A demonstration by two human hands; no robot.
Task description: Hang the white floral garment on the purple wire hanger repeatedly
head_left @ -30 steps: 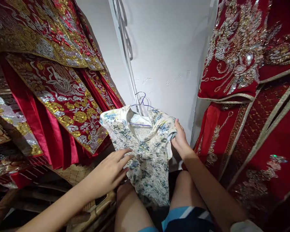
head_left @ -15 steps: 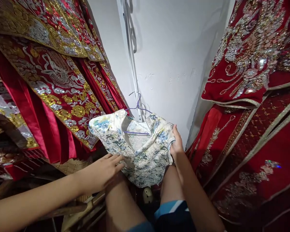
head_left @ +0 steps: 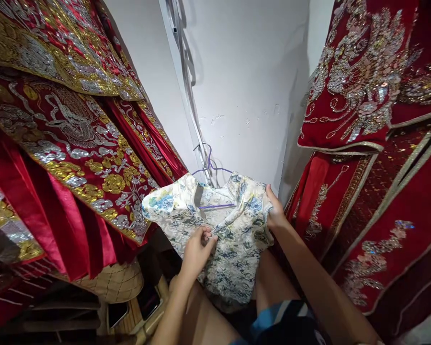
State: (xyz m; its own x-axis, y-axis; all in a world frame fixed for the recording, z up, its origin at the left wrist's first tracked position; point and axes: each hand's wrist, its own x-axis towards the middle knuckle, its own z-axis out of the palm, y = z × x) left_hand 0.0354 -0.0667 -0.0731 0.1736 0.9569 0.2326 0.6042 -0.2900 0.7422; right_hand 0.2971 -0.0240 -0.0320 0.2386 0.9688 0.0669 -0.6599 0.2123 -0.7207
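Observation:
A white short-sleeved shirt with a blue, yellow and grey floral print hangs from a purple hanger in front of me. My left hand is at the bottom of the V neckline, its thumb and fingers pinched together on the cloth there. At the shirt's right side, my right hand grips the sleeve edge, thumb on top and the other fingers hidden behind the fabric. The hanger's hook catches on a metal rail fixed to the white wall.
Red garments with gold and silver embroidery hang on the left. More red beaded garments hang close on the right. Below left stand a woven tan seat and a wooden frame with two dark phone-like objects. My knees are under the shirt.
My left hand has moved right and up from the shirt's lower left side to the neckline and closed there. My right hand keeps hold of the sleeve. The view has shifted slightly.

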